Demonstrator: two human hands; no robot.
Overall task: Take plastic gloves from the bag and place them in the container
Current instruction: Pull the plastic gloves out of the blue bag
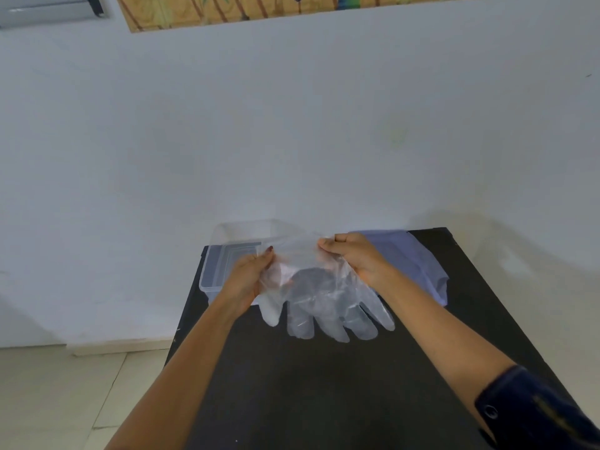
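Observation:
A clear plastic glove [324, 300] hangs above the black table, cuff up and fingers pointing towards me. My left hand [248, 276] pinches the cuff's left side and my right hand [357, 258] pinches its right side. The clear plastic container [220, 258] stands at the table's far left corner, just behind my left hand. A pale bluish bag [418, 264] lies flat at the far right, behind my right hand. Whether more than one glove is in my hands, I cannot tell.
The black table [324, 384] stands against a white wall. Its left edge drops to a light tiled floor [65, 401]. A dark sleeve [535, 414] covers my right upper arm at the bottom right.

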